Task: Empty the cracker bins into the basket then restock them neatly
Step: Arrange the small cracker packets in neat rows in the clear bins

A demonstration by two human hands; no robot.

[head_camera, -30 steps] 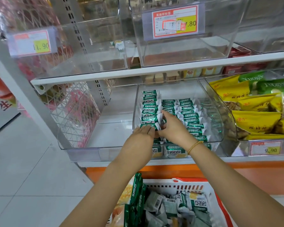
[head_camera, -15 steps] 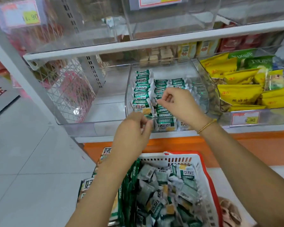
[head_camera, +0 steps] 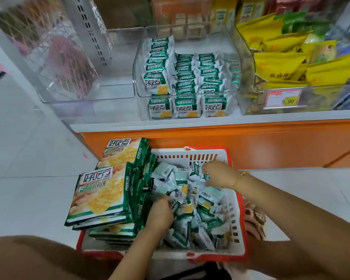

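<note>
Digging in the basket (head_camera: 235, 199), both hands sit among the loose packets (head_camera: 206, 197): right hand (head_camera: 218, 174) at the far end, fingers curled round a packet; left hand (head_camera: 161, 212) nearer the body, fingertips buried, grip unreadable. Cracker bin (head_camera: 187, 77) lies straight ahead and above, rows running front to back. The right hand is nearer it and probably loads first.
</note>
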